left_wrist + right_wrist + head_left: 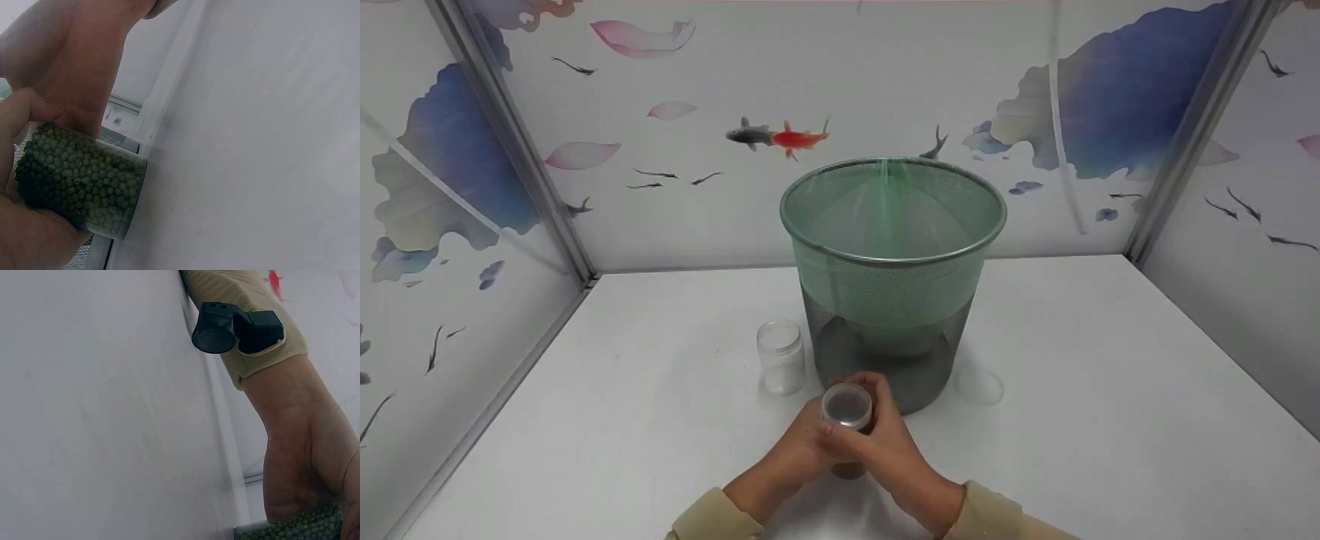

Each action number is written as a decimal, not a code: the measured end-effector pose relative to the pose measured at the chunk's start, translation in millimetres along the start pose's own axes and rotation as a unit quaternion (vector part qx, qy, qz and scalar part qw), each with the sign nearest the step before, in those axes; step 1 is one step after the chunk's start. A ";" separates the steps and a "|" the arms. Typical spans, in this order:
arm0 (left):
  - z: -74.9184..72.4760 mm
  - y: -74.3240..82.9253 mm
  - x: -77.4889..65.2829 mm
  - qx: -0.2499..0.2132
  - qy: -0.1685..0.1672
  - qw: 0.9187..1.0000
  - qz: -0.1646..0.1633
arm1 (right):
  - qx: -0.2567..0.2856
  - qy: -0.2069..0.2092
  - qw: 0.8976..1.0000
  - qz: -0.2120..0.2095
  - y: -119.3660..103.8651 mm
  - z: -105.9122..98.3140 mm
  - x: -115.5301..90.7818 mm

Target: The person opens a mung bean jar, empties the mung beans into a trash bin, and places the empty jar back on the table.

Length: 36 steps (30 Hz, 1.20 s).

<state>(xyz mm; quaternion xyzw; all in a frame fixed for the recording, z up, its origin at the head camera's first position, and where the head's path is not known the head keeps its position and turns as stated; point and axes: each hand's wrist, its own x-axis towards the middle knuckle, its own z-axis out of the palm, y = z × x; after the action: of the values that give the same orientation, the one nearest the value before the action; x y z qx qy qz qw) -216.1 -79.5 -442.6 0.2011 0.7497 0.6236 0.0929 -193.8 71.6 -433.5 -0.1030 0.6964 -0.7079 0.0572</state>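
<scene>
Both hands hold a clear jar of green mung beans (84,180) upright, close to the table's front. My left hand (802,446) grips it from the left, while my right hand (892,442) curls round from the right, its thumb just below the jar's round top (847,405). In the head view most of the jar's side is hidden by the hands. The beans show plainly through the wall in the left wrist view, and part of the jar (292,526) appears at the bottom of the right wrist view.
Just behind the hands stands a mesh wastebasket (885,375) with a green inner part (885,292). To its left is a clear jar (781,360) with no visible contents. A clear round disc, perhaps a lid (981,386), lies to the right. Printed panels enclose the white table (1110,420).
</scene>
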 end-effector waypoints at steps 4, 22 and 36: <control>0.9 0.1 0.3 0.013 0.010 1.000 0.005 | -0.002 0.003 1.000 -0.003 -0.2 0.5 -0.8; -1.4 2.0 -1.9 0.010 0.004 1.000 -0.026 | -0.011 -0.018 1.000 -0.002 0.3 -1.0 -0.3; -0.4 2.3 -0.5 0.013 -0.004 1.000 -0.023 | 0.006 -0.004 1.000 -0.004 -0.2 -0.2 -0.3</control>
<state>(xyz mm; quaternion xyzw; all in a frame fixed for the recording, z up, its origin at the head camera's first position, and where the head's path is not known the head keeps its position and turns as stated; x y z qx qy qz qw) -215.5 -79.8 -440.3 0.1875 0.7618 0.6108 0.1071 -193.4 71.9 -433.3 -0.1079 0.6916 -0.7118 0.0578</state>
